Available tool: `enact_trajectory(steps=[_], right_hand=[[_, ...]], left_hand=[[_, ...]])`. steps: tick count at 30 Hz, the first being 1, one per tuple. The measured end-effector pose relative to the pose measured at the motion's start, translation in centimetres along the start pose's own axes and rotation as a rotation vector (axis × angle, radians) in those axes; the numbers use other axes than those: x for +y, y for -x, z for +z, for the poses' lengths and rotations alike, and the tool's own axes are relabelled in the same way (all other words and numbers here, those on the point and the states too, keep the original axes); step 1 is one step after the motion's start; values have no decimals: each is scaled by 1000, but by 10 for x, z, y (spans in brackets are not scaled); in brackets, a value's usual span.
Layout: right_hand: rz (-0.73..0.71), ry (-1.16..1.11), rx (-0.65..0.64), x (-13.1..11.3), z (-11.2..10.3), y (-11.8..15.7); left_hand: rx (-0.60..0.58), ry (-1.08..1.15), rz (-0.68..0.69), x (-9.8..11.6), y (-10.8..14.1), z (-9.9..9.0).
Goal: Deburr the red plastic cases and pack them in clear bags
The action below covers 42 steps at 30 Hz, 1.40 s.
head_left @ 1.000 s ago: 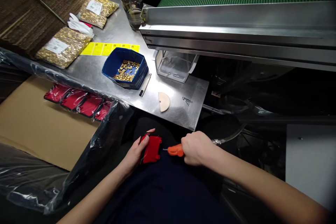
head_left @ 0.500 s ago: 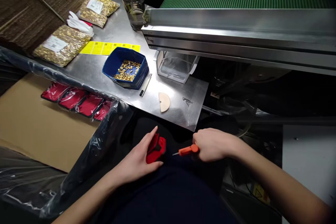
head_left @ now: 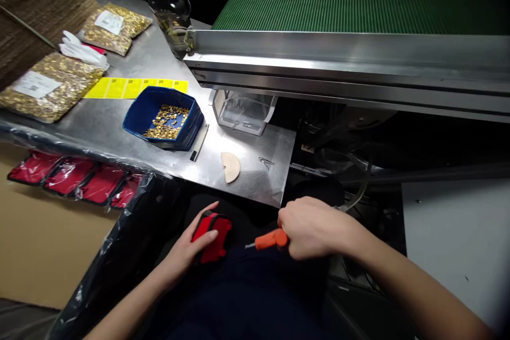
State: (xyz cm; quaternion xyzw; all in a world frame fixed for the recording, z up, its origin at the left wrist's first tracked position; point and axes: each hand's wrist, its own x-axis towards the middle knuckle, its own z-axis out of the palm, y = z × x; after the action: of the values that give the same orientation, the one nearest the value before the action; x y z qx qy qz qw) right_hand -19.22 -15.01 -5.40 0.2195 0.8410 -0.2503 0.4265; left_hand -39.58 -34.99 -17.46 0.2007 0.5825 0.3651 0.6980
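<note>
My left hand (head_left: pixel 191 247) is closed around a red and black object (head_left: pixel 215 239), with the thumb lying across its face. To the right, my right hand (head_left: pixel 308 228) grips an orange tool (head_left: pixel 271 239) with a thin metal tip, which points left at the red object without touching it. Both hands are low, over my dark clothing, in front of the metal table (head_left: pixel 255 183). On the table sit a blue bin (head_left: pixel 137 111) with small gold-coloured pieces, a pale half-round disc (head_left: pixel 230 167), a knife (head_left: pixel 199 142) and a small metal item (head_left: pixel 266 162).
A metal-framed conveyor with a green belt (head_left: pixel 319 8) spans the upper right. Bags of gold pieces (head_left: pixel 59 87), yellow labels (head_left: pixel 115 88), a bottle (head_left: pixel 169 8) and a clear tray (head_left: pixel 245 114) are farther back. Wrapped red items (head_left: pixel 99 183) lie at the left in a plastic-lined carton.
The red object has turned in my left hand, and the thumb now lies over it. The view has shifted, so the table things appear farther left and lower.
</note>
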Motion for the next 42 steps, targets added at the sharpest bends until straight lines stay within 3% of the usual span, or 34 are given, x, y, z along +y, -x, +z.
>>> enact_trajectory(steps=[3, 5, 8, 10, 13, 17, 21, 24, 36, 42], right_hand=[[-27, -6, 28, 15, 23, 4], [7, 14, 161, 39, 43, -1], [103, 107, 449, 95, 69, -16], [217, 200, 576, 137, 80, -32], [364, 250, 635, 188, 85, -63], [439, 245, 674, 223, 84, -113], [521, 239, 719, 234, 91, -147], [546, 243, 744, 236, 100, -155], [554, 252, 752, 239, 115, -137], [643, 183, 773, 235, 127, -133]], left_hand=[[6, 479, -175, -10, 6, 4], [-12, 506, -167, -10, 9, 12], [-27, 263, -52, -2, 10, 23], [-56, 31, 8, 6, 9, 28], [-76, -201, 20, 15, 5, 33], [-72, -252, 7, 22, 5, 38], [-43, -271, 31, 23, 12, 42], [-21, -275, 32, 20, 16, 43], [1, -310, 2, 22, 8, 46], [25, -356, 10, 23, 10, 50]])
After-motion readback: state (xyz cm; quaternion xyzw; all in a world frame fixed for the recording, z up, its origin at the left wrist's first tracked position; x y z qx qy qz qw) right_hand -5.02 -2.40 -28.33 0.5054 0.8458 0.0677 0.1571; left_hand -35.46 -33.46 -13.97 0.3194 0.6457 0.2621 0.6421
